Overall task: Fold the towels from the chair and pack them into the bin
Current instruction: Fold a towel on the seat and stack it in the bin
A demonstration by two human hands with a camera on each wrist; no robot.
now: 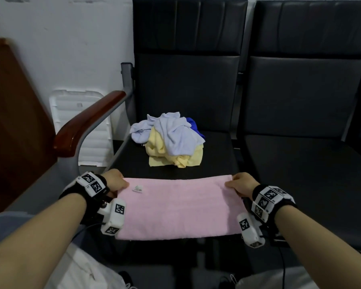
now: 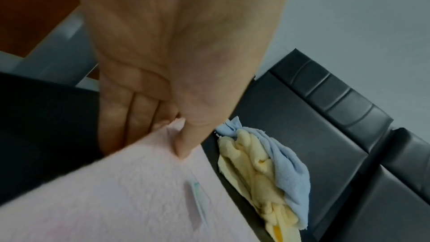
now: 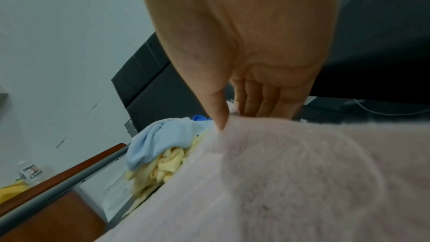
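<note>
Pink towel (image 1: 179, 207) spread flat across the front edge of the black chair seat (image 1: 215, 155), near edge hanging slightly past the seat lip. White care label (image 1: 138, 188) faces up near the far left corner.

Left hand (image 1: 114, 182) pinches the far left corner: thumb (image 2: 186, 141) on top, fingers (image 2: 137, 115) tucked beneath the cloth. Right hand (image 1: 241, 184) pinches the far right corner the same way, thumb (image 3: 218, 113) above, fingers (image 3: 260, 102) under. Both grips sit right at the corners; cloth between them is taut, no sag visible.

Remaining pile sits just behind on the same seat: light blue towel (image 1: 175, 134) draped over a crumpled yellow towel (image 1: 171, 155), a dark blue one (image 1: 194, 127) peeking out behind. Bin not in view.

Step in hand, as I read it: a half-fold. To do it well:
- Keep both corners level and move them together, so the fold line runs straight.
- Bring the far edge toward the near edge and match corners before letting go.
- Label likely ends up inside the fold.
- Risk: overhanging near edge may slide off the seat; keep tension light.
- Smooth flat afterward.
</note>
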